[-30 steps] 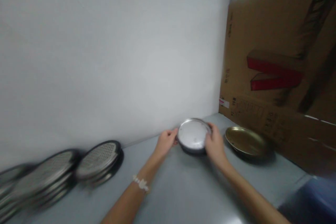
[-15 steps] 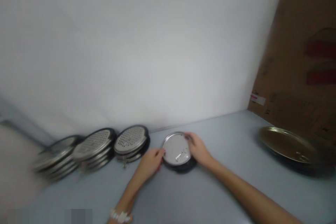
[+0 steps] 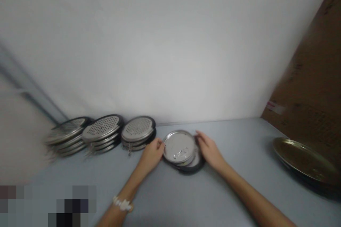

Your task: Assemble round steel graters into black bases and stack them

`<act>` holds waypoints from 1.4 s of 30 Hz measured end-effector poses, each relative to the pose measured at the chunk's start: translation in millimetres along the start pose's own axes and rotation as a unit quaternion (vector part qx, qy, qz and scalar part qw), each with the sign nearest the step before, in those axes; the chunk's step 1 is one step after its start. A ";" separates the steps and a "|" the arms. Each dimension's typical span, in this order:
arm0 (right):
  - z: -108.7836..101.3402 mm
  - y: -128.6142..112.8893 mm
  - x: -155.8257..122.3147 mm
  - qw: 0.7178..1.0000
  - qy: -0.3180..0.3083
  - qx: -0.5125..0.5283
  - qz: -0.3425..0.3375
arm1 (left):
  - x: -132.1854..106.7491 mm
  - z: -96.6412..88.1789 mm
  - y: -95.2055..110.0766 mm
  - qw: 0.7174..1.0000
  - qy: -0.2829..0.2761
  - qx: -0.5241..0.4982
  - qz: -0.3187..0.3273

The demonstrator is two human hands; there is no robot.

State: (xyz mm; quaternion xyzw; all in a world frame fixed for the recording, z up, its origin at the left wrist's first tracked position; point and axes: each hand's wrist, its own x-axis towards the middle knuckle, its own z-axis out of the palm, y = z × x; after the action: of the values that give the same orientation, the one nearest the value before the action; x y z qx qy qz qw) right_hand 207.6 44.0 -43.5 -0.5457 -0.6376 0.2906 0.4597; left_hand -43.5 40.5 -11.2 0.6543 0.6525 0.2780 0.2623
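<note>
A small stack of round metal lids with dark rims (image 3: 180, 148) lies on the grey table (image 3: 234, 156) near the white wall. The top lid is shifted a little to the left of the ones under it. My left hand (image 3: 150, 155) grips the stack's left edge with curled fingers. On the stack's right edge rests my right hand (image 3: 209, 150), its fingers curved around the rim. A beaded bracelet (image 3: 122, 203) sits on my left wrist.
Three leaning stacks of perforated metal discs (image 3: 138, 129) (image 3: 102, 130) (image 3: 68, 133) line the wall to the left. A large brass-coloured dish (image 3: 303, 159) lies at the right, in front of a brown cardboard box (image 3: 314, 95). A blurred patch covers the lower left corner.
Both hands have carried the lids leftwards along the wall, away from the brass dish, to a spot beside the perforated stacks. The top lid now sits offset from those below.
</note>
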 end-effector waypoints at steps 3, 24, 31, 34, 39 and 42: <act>0.9 9.4 2.0 0.999 -0.012 -0.037 -0.018 | 2.1 2.4 -4.6 0.999 0.004 -0.042 0.005; -52.3 32.2 24.3 0.974 0.003 -0.218 -0.065 | -0.4 -17.3 -5.2 0.999 -0.043 0.000 0.005; -72.7 38.1 29.6 0.959 0.064 -0.274 -0.038 | -9.2 -13.0 6.2 0.996 -0.071 0.043 0.044; -65.8 20.6 22.6 0.953 0.080 -0.288 -0.058 | -15.4 -16.7 10.7 0.994 -0.034 0.064 0.077; -35.5 -13.3 -1.8 0.945 -0.010 -0.305 -0.116 | -24.8 -24.2 11.4 0.987 -0.069 0.106 0.103; -26.8 -14.7 -8.7 0.932 -0.013 -0.346 -0.107 | -22.9 -19.6 4.5 0.986 -0.047 0.137 0.082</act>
State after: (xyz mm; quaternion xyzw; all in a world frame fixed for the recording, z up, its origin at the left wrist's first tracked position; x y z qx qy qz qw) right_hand 225.4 28.6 -22.1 -0.5953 -0.7593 0.0082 0.2628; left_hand -54.0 17.2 5.3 0.7475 0.6159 0.1752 0.1766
